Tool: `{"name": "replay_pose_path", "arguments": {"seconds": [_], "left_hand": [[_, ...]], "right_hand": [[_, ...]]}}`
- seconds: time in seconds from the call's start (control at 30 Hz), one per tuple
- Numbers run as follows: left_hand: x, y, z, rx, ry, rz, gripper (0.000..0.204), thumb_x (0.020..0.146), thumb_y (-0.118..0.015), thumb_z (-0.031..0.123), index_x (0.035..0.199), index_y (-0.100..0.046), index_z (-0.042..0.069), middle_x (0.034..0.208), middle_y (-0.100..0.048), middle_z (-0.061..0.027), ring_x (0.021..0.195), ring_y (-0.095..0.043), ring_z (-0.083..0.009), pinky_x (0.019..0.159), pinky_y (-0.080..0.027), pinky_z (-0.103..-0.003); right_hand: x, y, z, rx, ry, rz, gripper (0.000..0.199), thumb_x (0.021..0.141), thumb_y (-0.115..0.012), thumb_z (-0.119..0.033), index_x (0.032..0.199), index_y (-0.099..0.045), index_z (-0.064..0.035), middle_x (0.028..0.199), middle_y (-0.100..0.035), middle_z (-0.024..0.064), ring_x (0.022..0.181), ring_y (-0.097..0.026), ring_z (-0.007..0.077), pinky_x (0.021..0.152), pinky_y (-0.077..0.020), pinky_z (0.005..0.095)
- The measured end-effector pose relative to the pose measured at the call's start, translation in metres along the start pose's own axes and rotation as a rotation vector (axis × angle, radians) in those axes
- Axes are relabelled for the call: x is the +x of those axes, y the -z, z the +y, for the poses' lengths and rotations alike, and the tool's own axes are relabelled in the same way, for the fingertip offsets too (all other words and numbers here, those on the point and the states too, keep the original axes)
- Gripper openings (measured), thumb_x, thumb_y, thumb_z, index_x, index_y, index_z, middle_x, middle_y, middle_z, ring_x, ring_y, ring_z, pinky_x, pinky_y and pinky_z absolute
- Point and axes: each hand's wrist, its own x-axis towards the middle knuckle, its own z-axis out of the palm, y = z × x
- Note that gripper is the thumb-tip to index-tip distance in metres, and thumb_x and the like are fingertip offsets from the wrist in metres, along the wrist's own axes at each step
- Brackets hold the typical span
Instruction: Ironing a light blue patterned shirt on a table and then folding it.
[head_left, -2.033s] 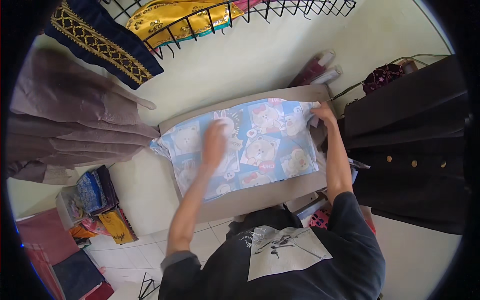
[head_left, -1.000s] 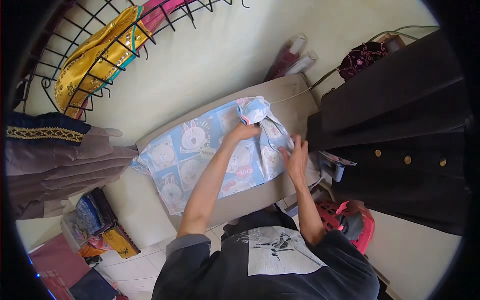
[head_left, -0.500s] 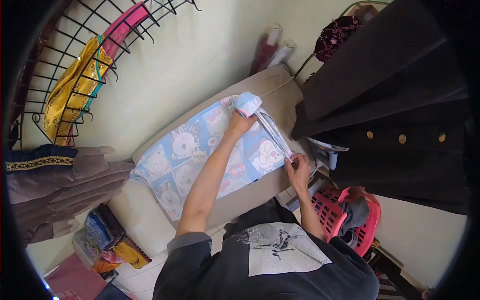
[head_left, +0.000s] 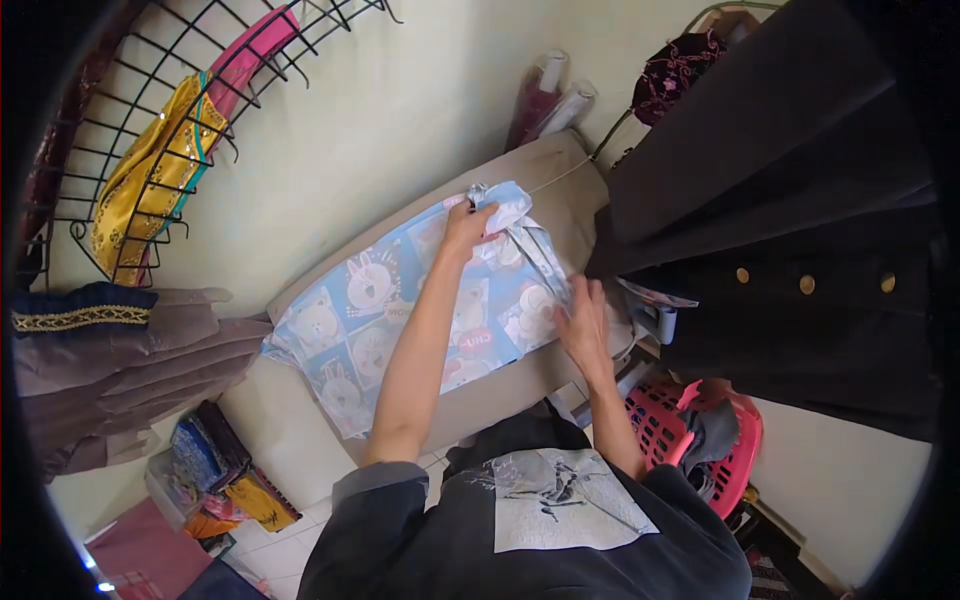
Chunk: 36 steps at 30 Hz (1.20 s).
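Cloth (head_left: 400, 310) corner now folded inward — left hand (head_left: 468, 228) apparently pinching the fold, right hand (head_left: 580, 322) spread flat, fingers open — folding underway.

Home laundry corner: ironing board (head_left: 560, 165), hanging clothes (head_left: 790, 230)

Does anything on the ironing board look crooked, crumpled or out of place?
Yes. The light blue cartoon-print cloth lies flat over most of the ironing board, but its far corner is bunched where the left hand grips it. The right hand presses the near edge.
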Motion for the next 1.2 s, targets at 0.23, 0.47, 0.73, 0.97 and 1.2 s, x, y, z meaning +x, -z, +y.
{"name": "replay_pose_path", "arguments": {"seconds": [0.23, 0.47, 0.73, 0.97, 1.2], "left_hand": [[0.010, 0.020, -0.043, 0.584, -0.422, 0.359, 0.042, 0.085, -0.074, 0.020, 0.114, -0.057, -0.006, 0.088, -0.070, -0.0272, 0.085, -0.071, -0.0418, 0.073, -0.055, -0.049], [-0.058, 0.107, -0.019, 0.648, -0.562, 0.506, 0.033, 0.084, -0.073, 0.013, 0.112, -0.059, -0.001, 0.081, -0.068, -0.0165, 0.075, -0.068, -0.0327, 0.069, -0.053, -0.042], [-0.185, 0.367, -0.053, 0.734, -0.576, 1.039, 0.054, 0.074, -0.048, -0.013, 0.125, -0.057, 0.002, 0.125, -0.061, -0.0206, 0.121, -0.055, -0.0401, 0.103, -0.044, -0.042], [-0.183, 0.420, -0.056, 1.027, -0.604, 0.640, 0.056, 0.079, -0.068, 0.003, 0.133, -0.052, 0.004, 0.133, -0.057, -0.0200, 0.125, -0.053, -0.0392, 0.106, -0.042, -0.044], [-0.160, 0.251, -0.061, 0.684, -0.870, 0.518, 0.031, 0.081, -0.062, 0.001, 0.113, -0.061, 0.005, 0.114, -0.061, -0.0169, 0.109, -0.059, -0.0356, 0.097, -0.046, -0.045]], "right_hand": [[0.115, -0.079, -0.045, 0.008, 0.533, 0.105, 0.058, 0.094, -0.059, -0.014, 0.150, -0.041, -0.0124, 0.158, -0.034, 0.0174, 0.144, -0.033, 0.0403, 0.114, -0.0324, 0.0531], [0.116, -0.108, -0.056, -0.205, 0.616, 0.051, 0.057, 0.098, -0.054, -0.019, 0.153, -0.039, -0.0144, 0.166, -0.022, 0.0111, 0.152, -0.021, 0.0363, 0.118, -0.0190, 0.0640], [0.028, -0.164, -0.196, 0.253, 0.904, -0.255, 0.053, 0.086, -0.060, -0.001, 0.139, -0.052, -0.0052, 0.154, -0.038, 0.0230, 0.145, -0.033, 0.0422, 0.119, -0.0265, 0.0547], [0.129, -0.140, -0.149, 0.010, 0.682, 0.217, 0.052, 0.082, -0.069, -0.002, 0.132, -0.056, -0.0034, 0.136, -0.054, 0.0239, 0.133, -0.044, 0.0444, 0.111, -0.0362, 0.0495], [0.185, -0.084, -0.012, 0.165, 0.135, -0.036, 0.063, 0.087, -0.078, -0.035, 0.138, -0.055, -0.0059, 0.094, -0.068, 0.0110, 0.084, -0.064, 0.0188, 0.079, -0.0526, 0.0339]]}}
